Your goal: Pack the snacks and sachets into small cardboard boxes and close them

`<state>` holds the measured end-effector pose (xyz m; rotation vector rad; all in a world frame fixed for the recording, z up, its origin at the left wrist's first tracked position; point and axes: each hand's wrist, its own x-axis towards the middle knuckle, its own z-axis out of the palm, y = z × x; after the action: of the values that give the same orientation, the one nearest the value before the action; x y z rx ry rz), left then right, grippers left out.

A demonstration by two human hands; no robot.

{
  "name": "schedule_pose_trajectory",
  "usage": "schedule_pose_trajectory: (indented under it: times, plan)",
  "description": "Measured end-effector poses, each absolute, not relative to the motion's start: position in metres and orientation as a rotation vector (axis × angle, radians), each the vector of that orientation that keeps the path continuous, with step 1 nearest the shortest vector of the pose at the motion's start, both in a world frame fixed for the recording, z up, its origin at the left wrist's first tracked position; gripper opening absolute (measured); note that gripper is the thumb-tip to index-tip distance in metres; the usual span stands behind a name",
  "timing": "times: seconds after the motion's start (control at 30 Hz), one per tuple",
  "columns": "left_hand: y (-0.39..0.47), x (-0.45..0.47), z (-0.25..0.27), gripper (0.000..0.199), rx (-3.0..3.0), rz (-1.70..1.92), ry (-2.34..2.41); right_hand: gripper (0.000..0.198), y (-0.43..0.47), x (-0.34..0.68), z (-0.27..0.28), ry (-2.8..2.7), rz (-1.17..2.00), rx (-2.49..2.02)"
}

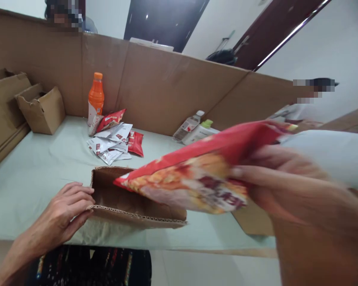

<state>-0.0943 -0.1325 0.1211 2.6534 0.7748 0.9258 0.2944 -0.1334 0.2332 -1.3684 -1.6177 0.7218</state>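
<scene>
My right hand (274, 182) pinches a red snack bag (191, 174) printed with a picture of golden food. The bag is tilted, and its pointed left corner hangs over the opening of a small open cardboard box (137, 217). Motion blurs this hand and part of the bag. At the box's left end my left hand (68, 208) holds the wall, fingers over the edge and thumb against the near corner. The box interior is partly hidden behind the bag; the visible part is bare brown cardboard.
Beyond the box lie several white sachets (110, 143) and small red packets (135, 143). An orange bottle (96, 97) stands behind them. A clear bottle (188, 126) and a white green-capped bottle (199, 133) lean against the cardboard partition (167, 87). Cardboard boxes (44, 109) stand left. Other people are behind the partition.
</scene>
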Motion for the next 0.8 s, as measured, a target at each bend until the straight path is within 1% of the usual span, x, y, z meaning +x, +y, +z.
schedule_pose_trajectory:
  times: [0.07, 0.13, 0.17, 0.23, 0.33, 0.4, 0.43, 0.47, 0.5, 0.6, 0.63, 0.7, 0.73, 0.8]
  plan:
    - [-0.133, -0.094, 0.121, 0.014, 2.663, 0.924, 0.787, 0.02, -0.124, 0.272, 0.246, -1.747, 0.956, -1.36]
    - [-0.134, -0.093, 0.12, 0.014, 2.674, 0.932, 0.785, 0.022, -0.118, 0.25, 0.255, -2.052, 1.002, -1.454]
    - [-0.134, -0.093, 0.119, 0.014, 2.677, 0.939, 0.783, 0.025, -0.117, 0.239, 0.258, -2.226, 0.926, -1.53]
    - [-0.133, -0.091, 0.118, 0.014, 2.678, 0.942, 0.77, 0.028, -0.115, 0.212, 0.257, -2.514, 0.664, -1.702]
    - [-0.132, -0.087, 0.118, 0.014, 2.686, 0.924, 0.746, 0.024, -0.109, 0.164, 0.242, -2.775, 0.34, -1.862]
    - [-0.131, -0.085, 0.118, 0.014, 2.703, 0.93, 0.738, 0.021, -0.098, 0.14, 0.229, -2.89, 0.285, -1.839]
    - [-0.131, -0.085, 0.118, 0.014, 2.709, 0.938, 0.742, 0.021, -0.092, 0.133, 0.224, -2.919, 0.307, -1.794]
    - [-0.131, -0.085, 0.119, 0.014, 2.712, 0.949, 0.752, 0.023, -0.085, 0.132, 0.219, -2.91, 0.392, -1.728]
    - [-0.131, -0.086, 0.119, 0.014, 2.71, 0.96, 0.769, 0.024, -0.08, 0.136, 0.215, -2.841, 0.544, -1.652]
    - [-0.131, -0.088, 0.117, 0.015, 2.678, 0.993, 0.81, 0.031, -0.074, 0.174, 0.205, -2.412, 1.197, -1.421]
    - [-0.131, -0.089, 0.116, 0.015, 2.665, 1.007, 0.813, 0.04, -0.076, 0.191, 0.202, -2.249, 1.386, -1.357]
    - [-0.13, -0.089, 0.113, 0.016, 2.642, 1.026, 0.797, 0.068, -0.084, 0.219, 0.193, -1.994, 1.633, -1.286]
    - [-0.129, -0.089, 0.112, 0.016, 2.634, 1.034, 0.79, 0.078, -0.088, 0.228, 0.188, -1.912, 1.71, -1.279]
    - [-0.127, -0.088, 0.112, 0.017, 2.632, 1.044, 0.785, 0.089, -0.096, 0.237, 0.179, -1.795, 1.78, -1.309]
